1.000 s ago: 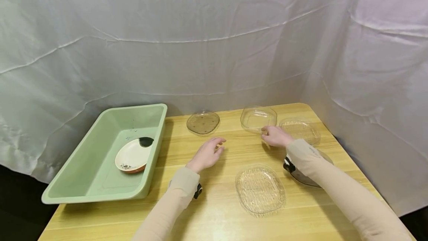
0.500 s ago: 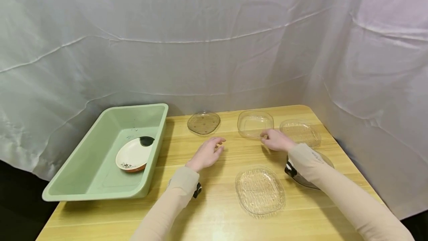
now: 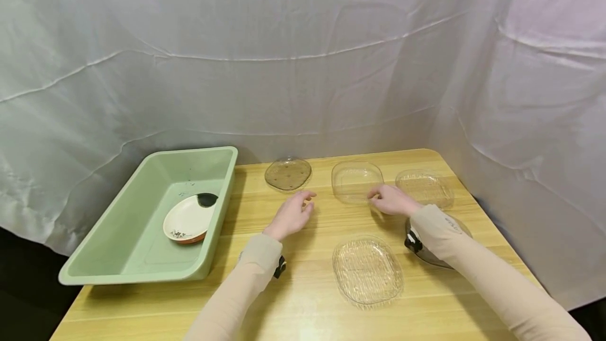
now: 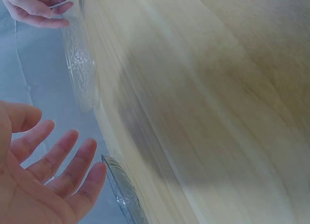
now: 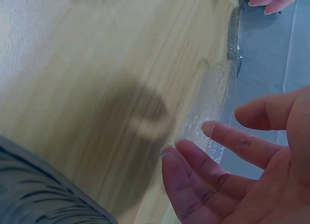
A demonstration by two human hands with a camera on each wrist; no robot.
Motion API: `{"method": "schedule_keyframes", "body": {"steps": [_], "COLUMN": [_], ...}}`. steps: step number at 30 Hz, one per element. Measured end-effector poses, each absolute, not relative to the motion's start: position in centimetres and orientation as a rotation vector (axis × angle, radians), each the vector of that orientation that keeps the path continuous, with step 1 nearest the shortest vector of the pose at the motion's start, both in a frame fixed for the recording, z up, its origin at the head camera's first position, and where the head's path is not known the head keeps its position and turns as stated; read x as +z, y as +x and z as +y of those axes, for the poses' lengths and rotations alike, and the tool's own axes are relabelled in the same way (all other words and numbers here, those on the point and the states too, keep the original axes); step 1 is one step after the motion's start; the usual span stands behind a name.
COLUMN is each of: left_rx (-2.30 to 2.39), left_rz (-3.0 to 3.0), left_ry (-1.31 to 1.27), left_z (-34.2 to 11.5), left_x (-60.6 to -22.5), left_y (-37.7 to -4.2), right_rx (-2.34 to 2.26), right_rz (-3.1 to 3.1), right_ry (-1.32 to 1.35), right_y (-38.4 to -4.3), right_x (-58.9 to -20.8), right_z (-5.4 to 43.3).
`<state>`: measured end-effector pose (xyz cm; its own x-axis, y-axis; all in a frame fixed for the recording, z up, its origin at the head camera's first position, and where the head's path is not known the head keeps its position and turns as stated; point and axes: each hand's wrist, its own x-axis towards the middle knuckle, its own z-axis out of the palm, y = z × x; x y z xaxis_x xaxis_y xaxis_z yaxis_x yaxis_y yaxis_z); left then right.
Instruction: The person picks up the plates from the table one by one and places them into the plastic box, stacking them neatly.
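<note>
My right hand (image 3: 390,200) is at the near right corner of a clear, rounded-square glass dish (image 3: 355,178) towards the back of the table. In the right wrist view its curved fingers and thumb lie on either side of the dish's rim (image 5: 220,95). My left hand (image 3: 290,217) hovers over the table with nothing in it, fingers spread and loosely bent. Just beyond its fingertips lies a smoky glass plate (image 3: 288,173) with a wavy edge. A ribbed clear plate (image 3: 368,271) lies nearer, between both forearms.
A large green tub (image 3: 134,278) on the left holds a white dish (image 3: 187,220) with a black patch. Another clear ribbed dish (image 3: 428,188) lies right of my right hand. Under that forearm shows a dark glass plate (image 3: 433,258). Grey cloth (image 3: 303,93) hangs behind.
The clear rounded-square dish has shifted left and towards me, with my right hand moving slightly nearer beside it. My left hand has moved only slightly.
</note>
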<state>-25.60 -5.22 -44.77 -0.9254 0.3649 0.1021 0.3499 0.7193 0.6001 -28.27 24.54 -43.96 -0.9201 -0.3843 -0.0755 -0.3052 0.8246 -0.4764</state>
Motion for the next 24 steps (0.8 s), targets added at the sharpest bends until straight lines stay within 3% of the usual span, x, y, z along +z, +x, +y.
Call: {"method": "schedule_keyframes", "body": {"steps": [24], "left_rx": [1.193], "left_rz": [2.925], "left_ry": [0.447], "left_z": [-4.5], "left_x": [-44.5], "left_y": [-26.1], "right_rx": [-0.963], "right_rz": [2.818], "right_ry": [-0.026], "right_y": [-31.4], "right_x": [-43.4], "right_z": [25.0]}}
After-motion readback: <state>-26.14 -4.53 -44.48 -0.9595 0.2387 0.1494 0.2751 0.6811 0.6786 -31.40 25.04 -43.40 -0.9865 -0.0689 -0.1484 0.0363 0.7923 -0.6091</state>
